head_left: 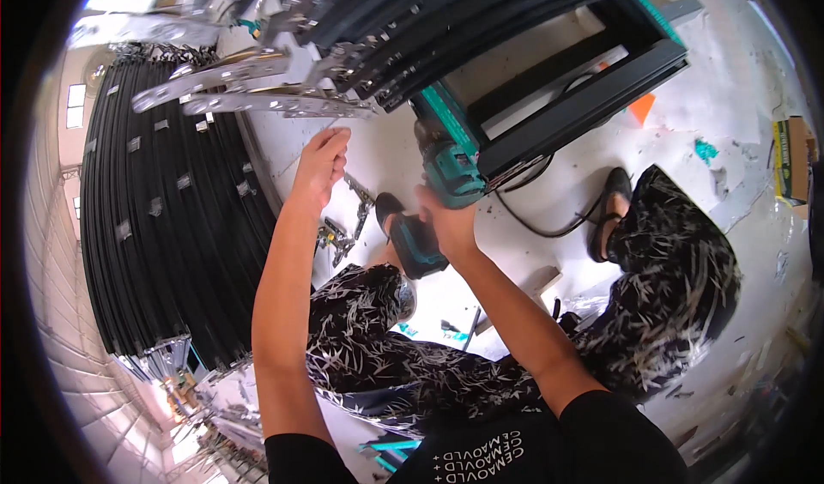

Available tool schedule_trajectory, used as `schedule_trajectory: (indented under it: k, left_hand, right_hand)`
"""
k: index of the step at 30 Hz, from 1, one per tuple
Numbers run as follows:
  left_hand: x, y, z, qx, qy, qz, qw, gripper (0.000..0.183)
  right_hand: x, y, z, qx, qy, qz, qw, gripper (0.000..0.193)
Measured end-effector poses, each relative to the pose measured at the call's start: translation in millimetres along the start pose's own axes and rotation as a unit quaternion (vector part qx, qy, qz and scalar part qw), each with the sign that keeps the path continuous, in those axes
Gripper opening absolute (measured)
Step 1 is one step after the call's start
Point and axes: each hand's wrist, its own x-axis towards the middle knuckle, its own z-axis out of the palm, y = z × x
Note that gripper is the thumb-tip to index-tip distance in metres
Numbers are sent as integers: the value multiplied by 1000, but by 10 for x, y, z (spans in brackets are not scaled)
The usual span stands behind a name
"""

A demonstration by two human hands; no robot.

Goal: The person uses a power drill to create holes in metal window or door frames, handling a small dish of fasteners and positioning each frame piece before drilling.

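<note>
My right hand point(442, 214) is wrapped round the handle of a teal and black cordless drill point(455, 175). Its battery end hangs toward my lap, and its front end is up beside the teal-edged corner of a black window-type frame point(584, 98). My left hand point(324, 166) is raised just below some silvery perforated hinge arms point(266, 104), thumb and fingers pressed together. Whatever is between those fingertips is too small to make out. The hinge arms stick out to the left from a stack of black frames point(378, 33).
A large stack of black profiles point(172, 218) stands at the left. More hinge pieces point(339, 235) lie on the floor by my foot. A black cable point(549, 231) loops below the frame. At the right are a cardboard box point(798, 158) and a teal scrap point(705, 149).
</note>
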Motion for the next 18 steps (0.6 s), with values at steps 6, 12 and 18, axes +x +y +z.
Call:
schedule_trajectory:
  k: [6,12,18]
  left_hand:
    - [468,38,182,224,3,27,974,35]
    - [544,125,306,264,16,66,962,54]
    - [800,-41,117,333,19,105,937,58]
  right_hand:
    - [181,-87,160,80,-23,58,995,29]
    - [188,102,5,-9,-48,73,996,23]
    - [199,11,-20,18,-52,91,994,19]
